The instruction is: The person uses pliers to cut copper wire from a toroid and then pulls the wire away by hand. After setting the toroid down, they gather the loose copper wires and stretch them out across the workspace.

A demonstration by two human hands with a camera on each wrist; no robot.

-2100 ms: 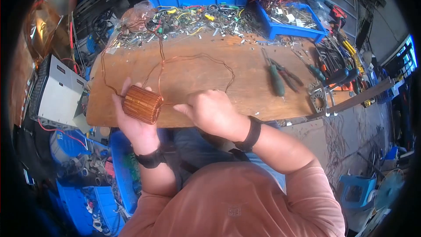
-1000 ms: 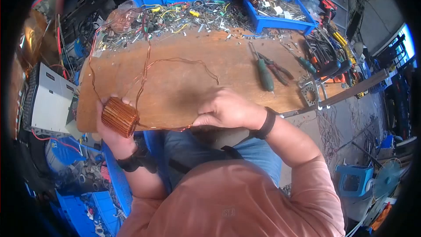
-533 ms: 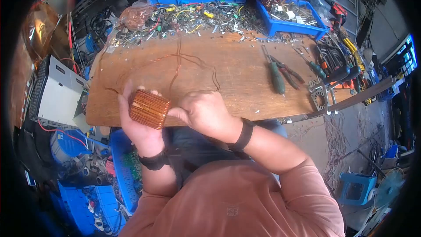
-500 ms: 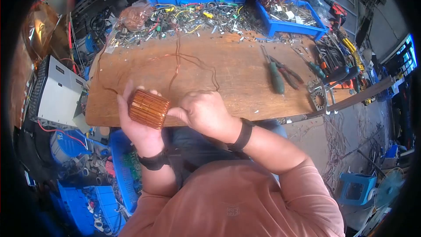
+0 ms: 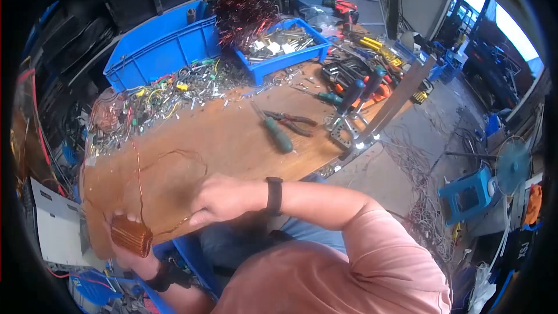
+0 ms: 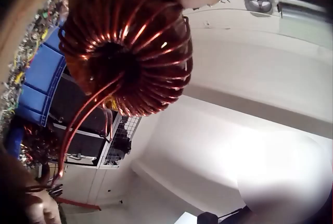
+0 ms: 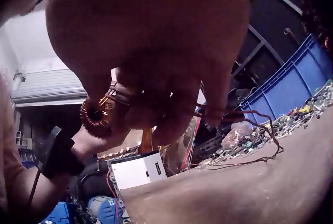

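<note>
Daylight pours in from the far right opening, washing the wooden bench [image 5: 232, 139] evenly. The head view bends hard into black corners. Beyond the gripped copper coil [image 6: 127, 47] white glare blooms; the right hand [image 7: 151, 52] looms blurred, backlit.

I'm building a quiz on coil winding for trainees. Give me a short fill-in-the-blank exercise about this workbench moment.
1. The left hand holds a ring-shaped coil wound with ____ wire.
2. The right hand pinches the loose wire strand that runs to the ____.
3. The green-handled screwdriver lies on the ____ wooden workbench.
4. The large plastic crate behind the scattered small parts is ____.

Missing words: copper; coil; brown; blue
</note>
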